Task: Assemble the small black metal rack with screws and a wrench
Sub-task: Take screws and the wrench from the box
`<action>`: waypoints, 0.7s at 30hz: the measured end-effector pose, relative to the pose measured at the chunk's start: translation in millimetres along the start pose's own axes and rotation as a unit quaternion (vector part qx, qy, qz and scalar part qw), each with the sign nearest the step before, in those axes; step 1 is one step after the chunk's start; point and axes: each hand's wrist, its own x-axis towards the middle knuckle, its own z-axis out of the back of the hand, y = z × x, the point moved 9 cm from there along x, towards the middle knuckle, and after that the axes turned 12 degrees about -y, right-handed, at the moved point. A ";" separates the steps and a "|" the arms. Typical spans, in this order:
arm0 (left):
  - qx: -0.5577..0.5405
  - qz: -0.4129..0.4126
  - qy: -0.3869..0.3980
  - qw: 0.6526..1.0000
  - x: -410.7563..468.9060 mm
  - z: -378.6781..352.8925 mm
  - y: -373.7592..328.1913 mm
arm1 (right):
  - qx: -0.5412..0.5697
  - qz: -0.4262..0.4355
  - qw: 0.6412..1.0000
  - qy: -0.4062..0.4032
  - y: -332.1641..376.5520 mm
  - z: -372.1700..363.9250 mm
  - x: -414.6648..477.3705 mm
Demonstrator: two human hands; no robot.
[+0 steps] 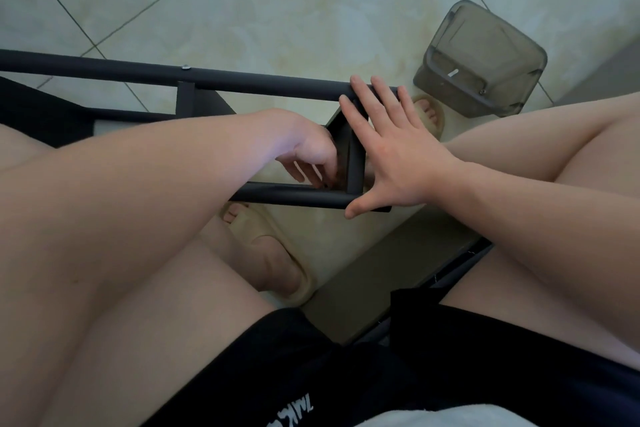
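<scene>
bracing the rack's end, reaching into its corner from the left

seated above a tiled floor (277, 10), with the black rack (263, 81) lying on its side between the knees. long tubes laid left to right across the view, closed at the right by a short end bar (355, 163).

bracing that end with the right hand (391, 152): fingers (384, 100) straight and spread over the upper tube, thumb down on the lower tube, gripping nothing.

reaching in with the left hand (311, 152), down through the gap between the two tubes. fingers (320, 173) curled against the inner face of the end bar, just above the lower tube. cannot tell whether pinching a screw or a wrench there, the tips being in shadow.

judging from this, working the joint of end bar and lower tube. joint just to the right of and below the left fingertips, so nearest the left hand, with the right only steadying.

one screw head (186, 66) showing on the upper tube, farther left.

grey plastic tub (485, 55) on the floor beyond the right hand, apart from the rack, holding a small bit of hardware. probably easier to fetch from with the right hand, being nearer.
</scene>
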 end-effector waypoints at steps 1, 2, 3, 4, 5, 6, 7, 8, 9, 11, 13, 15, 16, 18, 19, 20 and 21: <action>0.054 -0.014 -0.038 0.998 -2.8 10.1 -0.1 | 0.002 0.001 1.000 -0.002 0.2 2.8 4.0; 0.103 -0.026 -0.067 0.992 -7.4 19.5 0.0 | 0.002 0.004 1.000 -0.005 1.1 6.2 8.8; 0.139 -0.035 -0.087 0.986 -13.7 27.6 0.3 | -0.001 0.008 1.000 -0.009 2.2 9.3 14.2; 0.167 -0.040 -0.105 0.979 -20.0 36.6 1.8 | -0.003 0.011 1.000 -0.014 2.7 12.3 20.3; 0.183 -0.040 -0.132 0.973 -26.1 47.1 3.9 | 0.001 0.010 1.000 -0.020 1.9 15.3 27.0; 0.202 -0.040 -0.170 0.964 -32.4 60.4 5.8 | 0.011 0.001 1.000 -0.026 -0.8 18.4 34.1; 0.207 -0.037 -0.219 0.953 -40.0 75.5 7.8 | 0.025 -0.017 0.999 -0.032 -5.5 21.5 41.8; 0.196 -0.031 -0.263 0.944 -47.9 91.3 11.2 | 0.040 -0.042 0.998 -0.039 -11.4 25.0 49.6; 0.167 -0.030 -0.302 0.938 -56.0 106.0 14.1 | 0.053 -0.068 0.995 -0.048 -17.2 28.7 57.5; 0.114 -0.037 -0.367 0.923 -71.9 132.8 19.9 | 0.081 -0.108 0.988 -0.080 -26.6 38.7 73.7; 0.095 -0.027 -0.415 0.904 -85.5 152.8 28.3 | 0.098 -0.150 0.979 -0.097 -37.8 47.5 89.9; 0.113 -0.001 -0.437 0.892 -96.8 161.5 37.2 | 0.088 -0.184 0.975 -0.093 -48.3 56.0 106.0; 0.131 0.012 -0.442 0.887 -100.6 163.2 39.7 | 0.074 -0.188 0.975 -0.094 -52.4 61.2 114.2; 0.173 0.021 -0.447 0.878 -105.8 168.3 38.4 | 0.049 -0.182 0.977 -0.097 -58.4 74.6 132.4; 0.185 0.020 -0.445 0.876 -107.2 172.2 35.8 | 0.037 -0.174 0.980 -0.093 -60.2 80.4 141.6; 0.196 0.019 -0.442 0.875 -107.3 177.4 33.9 | 0.022 -0.162 0.983 -0.086 -61.7 85.5 152.0; 0.213 0.014 -0.440 0.872 -106.7 184.0 31.5 | 0.001 -0.147 0.986 -0.077 -63.1 90.5 163.5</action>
